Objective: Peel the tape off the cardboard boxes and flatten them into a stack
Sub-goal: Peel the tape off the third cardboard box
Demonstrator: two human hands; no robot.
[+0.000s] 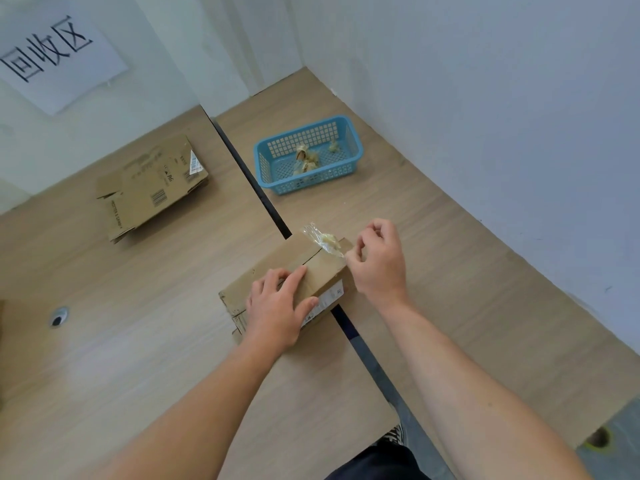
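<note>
A small closed cardboard box point(322, 271) lies across the gap between two tables. My left hand point(277, 303) presses flat on its top, fingers spread. My right hand point(379, 259) is at the box's far right corner, fingers pinched on a strip of clear tape point(323, 239) that is lifted off the top and crumpled. A flattened cardboard box point(152, 187) lies on the left table near the wall.
A blue plastic basket point(273, 168) on the right table holds several crumpled tape scraps. A dark gap point(252, 181) separates the two wooden tables. A paper sign point(52, 53) hangs on the left wall. A cable hole point(58, 318) sits in the left table.
</note>
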